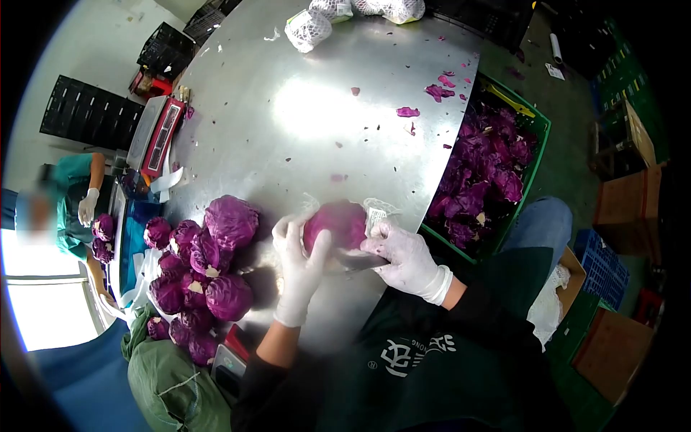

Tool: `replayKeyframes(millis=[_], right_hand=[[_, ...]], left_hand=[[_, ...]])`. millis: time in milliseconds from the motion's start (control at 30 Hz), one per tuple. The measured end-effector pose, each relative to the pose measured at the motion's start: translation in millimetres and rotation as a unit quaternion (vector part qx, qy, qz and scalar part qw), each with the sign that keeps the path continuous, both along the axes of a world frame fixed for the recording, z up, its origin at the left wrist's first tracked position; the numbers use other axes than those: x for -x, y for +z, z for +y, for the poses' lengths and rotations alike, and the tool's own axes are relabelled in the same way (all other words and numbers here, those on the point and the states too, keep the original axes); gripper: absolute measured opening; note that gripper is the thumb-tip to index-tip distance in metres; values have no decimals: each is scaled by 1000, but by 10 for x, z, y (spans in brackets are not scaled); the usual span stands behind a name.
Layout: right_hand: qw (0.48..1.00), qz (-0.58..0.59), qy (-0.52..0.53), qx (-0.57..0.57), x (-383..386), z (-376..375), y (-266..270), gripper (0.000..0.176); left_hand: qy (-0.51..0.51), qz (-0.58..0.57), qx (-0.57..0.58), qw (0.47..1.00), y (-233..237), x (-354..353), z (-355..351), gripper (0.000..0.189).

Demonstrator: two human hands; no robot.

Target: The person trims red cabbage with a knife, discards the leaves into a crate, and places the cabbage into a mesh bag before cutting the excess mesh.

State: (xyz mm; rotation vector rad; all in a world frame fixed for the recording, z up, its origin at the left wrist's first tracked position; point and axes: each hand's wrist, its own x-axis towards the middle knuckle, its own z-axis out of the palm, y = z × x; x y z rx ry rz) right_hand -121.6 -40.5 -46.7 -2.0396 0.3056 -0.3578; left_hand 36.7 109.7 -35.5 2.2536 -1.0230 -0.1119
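A red cabbage (pixel 335 226) is in front of me, just above the metal table. My left hand (pixel 296 263), in a white glove, is curled around its left side, thumb across the front. White netting with a printed label (pixel 375 218) shows at the cabbage's right edge. My gloved right hand (pixel 412 263) is closed beside it, fingertips at the netting. A knife (pixel 360 261) with a grey blade lies under those fingers, pointing left below the cabbage; its handle is hidden in the hand. Several loose red cabbages (pixel 229 297) are piled left of my left hand.
The metal table (pixel 245 129) carries scattered leaf scraps (pixel 438 92). Netted cabbages (pixel 308 30) sit at the far edge. A green crate (pixel 545 144) of purple leaves stands at right. A red scale (pixel 163 137) is at left, with another person (pixel 75 201) beyond. A green sack (pixel 169 381) is lower left.
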Motion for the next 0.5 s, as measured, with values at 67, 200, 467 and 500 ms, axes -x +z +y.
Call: replayKeyframes(millis=[67,200,467,500], right_hand=[[997,56,50,-3,121,-57,68,19],[992,66,91,61,615,-86,-252,29],[957,54,-189,-215,987,-306,-429,20],[951,48,-197,-232,957,-350,-428,19]], left_hand=[[21,172,82,982,-54,-41,-61,42],[70,358,136,921,-44,-141,-131,33],[29,306,163,938,-55,-216,-205,54],[9,248,129,960,-70,-190,-218,59]])
